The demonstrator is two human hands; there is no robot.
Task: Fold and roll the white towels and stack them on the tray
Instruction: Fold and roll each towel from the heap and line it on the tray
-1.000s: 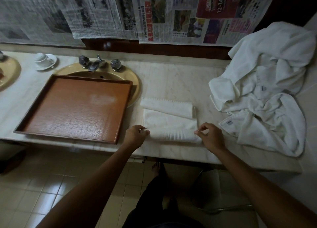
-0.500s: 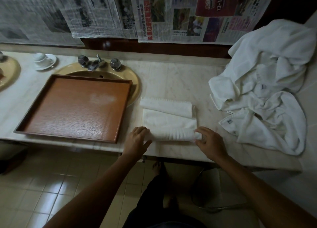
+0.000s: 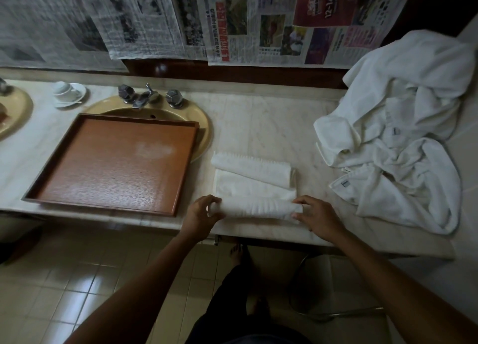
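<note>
Marble vanity counter [image 3: 271, 126], wooden tray [image 3: 111, 162] bare at left: left hand [image 3: 200, 215] and right hand [image 3: 316, 218] each curl round an end of the half-rolled white towel [image 3: 254, 208] near the front edge; advise equal pressure both ends, keeping roll tight, square.

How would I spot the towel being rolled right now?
Find the wooden tray over the sink, then look just right of it on the marble counter. The half-rolled towel lies at the near edge, a hand on each end, unlike the crumpled towel pile farther right.
</note>
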